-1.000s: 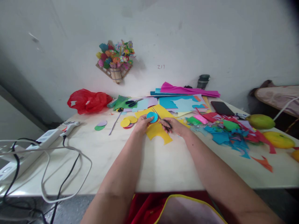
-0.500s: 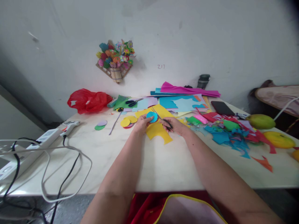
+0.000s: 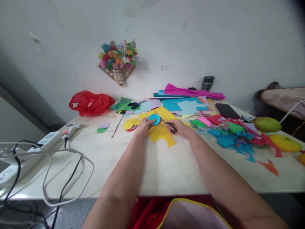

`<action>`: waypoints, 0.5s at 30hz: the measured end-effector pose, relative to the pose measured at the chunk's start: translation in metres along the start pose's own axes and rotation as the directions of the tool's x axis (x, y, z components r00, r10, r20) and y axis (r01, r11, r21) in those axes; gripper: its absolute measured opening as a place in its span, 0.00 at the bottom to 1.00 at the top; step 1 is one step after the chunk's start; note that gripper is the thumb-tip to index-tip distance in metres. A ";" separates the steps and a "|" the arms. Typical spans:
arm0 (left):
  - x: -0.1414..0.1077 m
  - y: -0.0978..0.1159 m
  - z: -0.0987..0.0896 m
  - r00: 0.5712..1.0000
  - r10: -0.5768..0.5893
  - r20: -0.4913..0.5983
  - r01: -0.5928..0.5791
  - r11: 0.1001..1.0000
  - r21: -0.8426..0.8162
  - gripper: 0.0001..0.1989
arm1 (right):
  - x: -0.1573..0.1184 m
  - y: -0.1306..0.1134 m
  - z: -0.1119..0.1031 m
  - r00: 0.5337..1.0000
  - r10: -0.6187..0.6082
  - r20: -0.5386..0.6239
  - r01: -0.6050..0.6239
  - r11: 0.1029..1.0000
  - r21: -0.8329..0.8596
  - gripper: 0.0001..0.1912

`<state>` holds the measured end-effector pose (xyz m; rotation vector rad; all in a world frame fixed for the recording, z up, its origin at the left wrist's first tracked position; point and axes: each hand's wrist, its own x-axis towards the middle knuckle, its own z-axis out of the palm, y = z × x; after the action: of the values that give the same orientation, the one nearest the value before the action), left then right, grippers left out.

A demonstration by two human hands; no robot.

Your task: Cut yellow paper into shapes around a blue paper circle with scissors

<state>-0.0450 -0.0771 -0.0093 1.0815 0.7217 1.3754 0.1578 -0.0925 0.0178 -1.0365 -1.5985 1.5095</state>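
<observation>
Between the fingers of my left hand [image 3: 143, 126] is a blue paper circle [image 3: 154, 119], its flat face turned up toward me. My right hand [image 3: 180, 128] is closed round the dark handles of a pair of scissors [image 3: 171, 126]. The blades point up and left, close to the circle's right edge; whether they touch it I cannot tell. Under both hands lies yellow paper [image 3: 163, 135] with a curved piece cut out of its near side. Left of my left hand, yellow paper circles [image 3: 128, 125] overlap with a reddish one.
Coloured paper scraps [image 3: 238, 136] spread over the right side, near a green mango [image 3: 266, 124] and a black phone [image 3: 227, 110]. Other scissors [image 3: 135, 104] lie at the back by a red plastic bag [image 3: 91, 103]. A power strip [image 3: 30, 156] and loose cables occupy the left edge.
The blue circle in my left hand has shifted very slightly left. The scissor blades look a little more apart. Otherwise both hands keep their places.
</observation>
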 end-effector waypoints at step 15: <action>-0.001 0.004 -0.004 0.999 -0.028 0.036 0.028 1.000 -0.004 0.16 | 0.007 0.014 -0.012 0.995 -0.084 0.049 0.089 0.991 -0.098 0.21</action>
<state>-0.0501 -0.0774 -0.0077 1.0861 0.7054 1.3300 0.1666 -0.0806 0.0044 -0.9800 -1.7433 1.4168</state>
